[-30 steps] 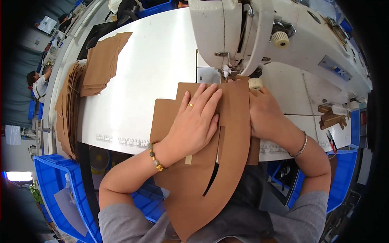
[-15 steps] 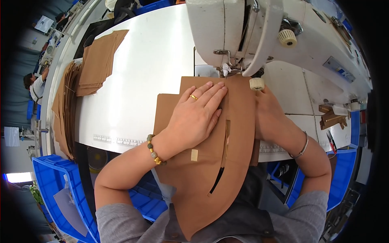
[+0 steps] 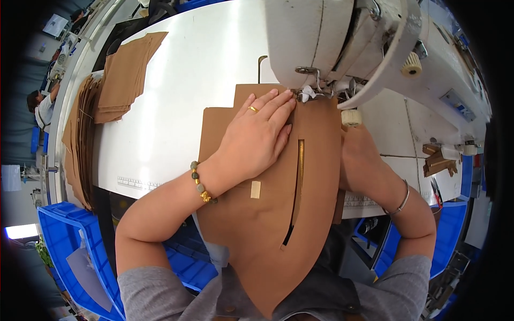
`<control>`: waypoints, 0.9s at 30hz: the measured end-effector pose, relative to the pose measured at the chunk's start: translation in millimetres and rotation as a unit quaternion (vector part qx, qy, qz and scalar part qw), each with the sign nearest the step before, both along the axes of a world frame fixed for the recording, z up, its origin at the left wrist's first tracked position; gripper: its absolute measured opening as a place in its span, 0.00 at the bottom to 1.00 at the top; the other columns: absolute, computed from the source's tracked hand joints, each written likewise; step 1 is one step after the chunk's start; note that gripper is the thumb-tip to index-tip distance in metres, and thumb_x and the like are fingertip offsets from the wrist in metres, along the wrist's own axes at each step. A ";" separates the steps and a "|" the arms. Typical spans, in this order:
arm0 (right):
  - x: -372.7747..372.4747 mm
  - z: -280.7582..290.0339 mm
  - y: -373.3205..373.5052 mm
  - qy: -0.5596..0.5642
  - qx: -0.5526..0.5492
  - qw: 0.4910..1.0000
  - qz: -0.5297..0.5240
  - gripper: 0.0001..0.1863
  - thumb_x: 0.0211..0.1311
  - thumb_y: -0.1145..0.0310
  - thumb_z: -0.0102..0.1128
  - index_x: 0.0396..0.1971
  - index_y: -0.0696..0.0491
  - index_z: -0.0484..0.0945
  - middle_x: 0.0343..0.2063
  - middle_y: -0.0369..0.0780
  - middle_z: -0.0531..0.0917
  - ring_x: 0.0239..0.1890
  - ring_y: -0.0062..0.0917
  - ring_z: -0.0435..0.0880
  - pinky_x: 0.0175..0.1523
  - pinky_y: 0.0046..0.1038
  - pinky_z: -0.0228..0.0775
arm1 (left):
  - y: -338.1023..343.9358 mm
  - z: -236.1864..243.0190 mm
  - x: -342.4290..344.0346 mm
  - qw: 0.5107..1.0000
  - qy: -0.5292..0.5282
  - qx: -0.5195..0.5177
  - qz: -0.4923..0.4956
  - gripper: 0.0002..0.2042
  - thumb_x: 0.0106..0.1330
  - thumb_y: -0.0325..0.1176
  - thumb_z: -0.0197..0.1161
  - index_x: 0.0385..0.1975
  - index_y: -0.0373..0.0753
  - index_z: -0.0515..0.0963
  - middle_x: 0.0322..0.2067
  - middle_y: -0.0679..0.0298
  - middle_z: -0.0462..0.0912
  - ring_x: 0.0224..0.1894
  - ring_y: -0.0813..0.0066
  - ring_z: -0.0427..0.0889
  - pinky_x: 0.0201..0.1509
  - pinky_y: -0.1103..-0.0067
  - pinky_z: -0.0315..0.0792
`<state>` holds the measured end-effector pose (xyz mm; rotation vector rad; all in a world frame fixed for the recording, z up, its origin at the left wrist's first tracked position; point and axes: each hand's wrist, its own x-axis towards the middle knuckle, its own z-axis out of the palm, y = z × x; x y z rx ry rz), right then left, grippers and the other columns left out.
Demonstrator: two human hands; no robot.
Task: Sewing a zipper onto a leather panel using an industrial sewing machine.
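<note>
Curved brown leather-like panel (image 3: 273,198) is pinned by left hand (image 3: 252,136) (grip spread flat) at white metal sewing machine (image 3: 305,43), 1 o'clock; right hand (image 3: 360,160): grip can't be told; stitching's seemingly begun, mostly remaining.

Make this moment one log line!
left hand: flat on brown curved-edge panel; right hand: at panel's right edge; white sewing machine: over panel's far end

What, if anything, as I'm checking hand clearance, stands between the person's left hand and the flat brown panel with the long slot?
Nothing visible: the bare left hand rests directly on the flat brown slotted panel. The white sewing machine is beyond, not between.
</note>
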<state>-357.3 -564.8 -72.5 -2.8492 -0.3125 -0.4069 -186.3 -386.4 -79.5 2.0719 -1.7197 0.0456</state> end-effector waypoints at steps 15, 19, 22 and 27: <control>-0.1 4.3 3.5 0.017 0.006 1.000 -0.012 0.37 0.53 0.62 0.69 0.66 0.56 0.77 0.47 0.48 0.84 0.52 0.47 0.83 0.68 0.59 0.65 | -11.5 7.0 24.7 1.000 -0.008 0.003 0.008 0.18 0.74 0.36 0.61 0.59 0.35 0.78 0.64 0.53 0.79 0.70 0.53 0.74 0.72 0.54 0.69; 0.0 3.0 3.6 0.012 0.008 1.000 -0.016 0.36 0.54 0.63 0.68 0.65 0.56 0.77 0.49 0.48 0.84 0.53 0.47 0.82 0.69 0.57 0.65 | 14.3 9.7 -3.9 1.000 0.003 -0.008 -0.019 0.19 0.74 0.35 0.61 0.61 0.36 0.78 0.61 0.52 0.80 0.67 0.50 0.75 0.71 0.55 0.67; -0.1 2.4 4.3 0.023 0.001 1.000 -0.020 0.35 0.55 0.63 0.68 0.65 0.56 0.77 0.51 0.48 0.84 0.55 0.47 0.82 0.69 0.57 0.64 | 17.9 4.1 -7.3 0.999 -0.020 0.042 -0.006 0.23 0.75 0.35 0.61 0.68 0.37 0.74 0.69 0.52 0.74 0.76 0.53 0.67 0.77 0.49 0.59; 0.4 3.7 3.8 0.023 -0.009 0.999 -0.025 0.35 0.56 0.62 0.69 0.66 0.57 0.76 0.53 0.47 0.84 0.56 0.46 0.83 0.70 0.57 0.64 | 14.7 0.4 -2.7 0.999 -0.027 0.038 -0.010 0.23 0.75 0.35 0.61 0.68 0.37 0.74 0.69 0.53 0.74 0.76 0.54 0.67 0.77 0.49 0.58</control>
